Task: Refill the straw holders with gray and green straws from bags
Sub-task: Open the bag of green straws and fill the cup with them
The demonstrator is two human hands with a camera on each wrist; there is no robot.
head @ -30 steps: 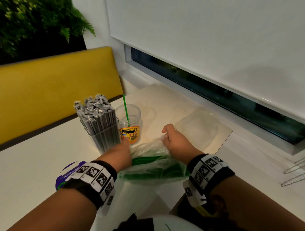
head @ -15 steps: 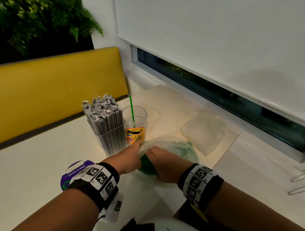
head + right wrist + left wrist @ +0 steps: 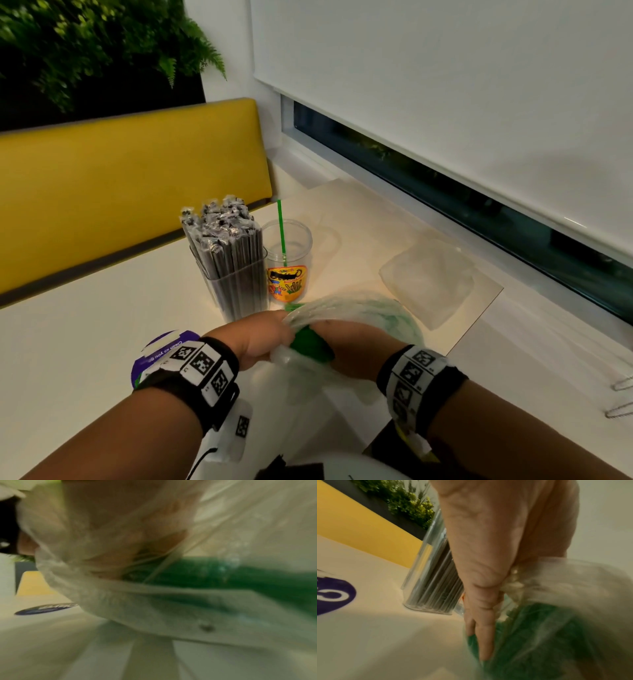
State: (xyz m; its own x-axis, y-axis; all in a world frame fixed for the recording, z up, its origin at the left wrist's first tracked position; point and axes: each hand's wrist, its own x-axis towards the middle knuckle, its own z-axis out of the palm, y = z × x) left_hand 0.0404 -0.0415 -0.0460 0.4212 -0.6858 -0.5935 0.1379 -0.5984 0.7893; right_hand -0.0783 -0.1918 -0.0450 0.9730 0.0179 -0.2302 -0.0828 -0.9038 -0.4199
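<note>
Since a moment ago my right hand (image 3: 346, 346) has pushed deeper into the bag (image 3: 376, 308), gripping green straws (image 3: 310, 346); my left hand (image 3: 260, 337) still holds its mouth.

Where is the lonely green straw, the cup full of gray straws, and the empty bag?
green straw (image 3: 280, 228), head view, middle of its stem
gray straws (image 3: 226, 240), head view, upper part of the bundle
empty bag (image 3: 428, 279), head view, its flat middle

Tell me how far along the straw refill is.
Gray looks done: the gray holder is packed full and an empty bag lies aside. Green is in hand: both hands, left hand and right hand, work on the green straw bag. Left: the round cup holds just one green straw.
</note>
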